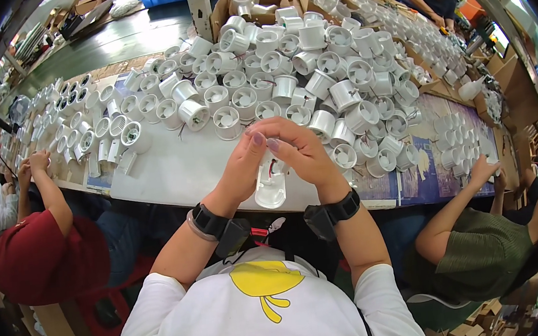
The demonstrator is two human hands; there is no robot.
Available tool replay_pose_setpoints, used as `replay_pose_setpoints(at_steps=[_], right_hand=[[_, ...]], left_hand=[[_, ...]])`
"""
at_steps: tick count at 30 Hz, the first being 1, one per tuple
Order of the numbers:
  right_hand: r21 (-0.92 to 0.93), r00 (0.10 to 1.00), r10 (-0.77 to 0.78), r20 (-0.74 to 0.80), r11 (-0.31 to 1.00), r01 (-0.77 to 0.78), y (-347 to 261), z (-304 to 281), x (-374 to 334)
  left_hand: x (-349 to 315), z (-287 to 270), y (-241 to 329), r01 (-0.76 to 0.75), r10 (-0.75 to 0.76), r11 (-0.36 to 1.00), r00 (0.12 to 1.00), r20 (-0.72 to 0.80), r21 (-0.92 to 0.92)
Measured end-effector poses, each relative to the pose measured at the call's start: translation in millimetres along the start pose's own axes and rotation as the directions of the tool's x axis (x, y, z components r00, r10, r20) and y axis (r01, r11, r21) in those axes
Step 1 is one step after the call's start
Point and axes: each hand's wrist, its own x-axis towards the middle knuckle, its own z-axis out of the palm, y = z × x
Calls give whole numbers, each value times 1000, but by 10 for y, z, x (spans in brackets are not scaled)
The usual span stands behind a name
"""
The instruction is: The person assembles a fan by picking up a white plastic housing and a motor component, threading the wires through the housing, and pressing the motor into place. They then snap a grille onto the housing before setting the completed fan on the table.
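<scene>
The left hand (pixel 240 169) and right hand (pixel 303 151) close around a white casing (pixel 270 196), its top hidden beneath them; fan units (pixel 344 96) crowd beyond it.

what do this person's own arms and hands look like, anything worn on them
Bare forearms below short white sleeves; no gloves on the left hand or right hand. Each wrist wears a black strap with a dark boxy unit, and the left adds a pale bangle. Thumbnails look painted mauve.

No txt, nos. or signs legible. Blue-purple sheet (pixel 437 180) on table (pixel 171 172), R side: any print too blurred. Carton (pixel 515 86), far R: any lettering too small.
</scene>
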Motion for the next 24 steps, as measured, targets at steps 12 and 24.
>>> replay_pose_setpoints(at_steps=[12,24], right_hand=[[34,998,-56,10,998,56,-9,21,4],[-446,990,-139,5,886,127,-499,4,-1]], left_hand=[[-31,-68,-24,-19,27,998,991,128,-65],[46,-216,249,-173,250,917,952,-178,359]])
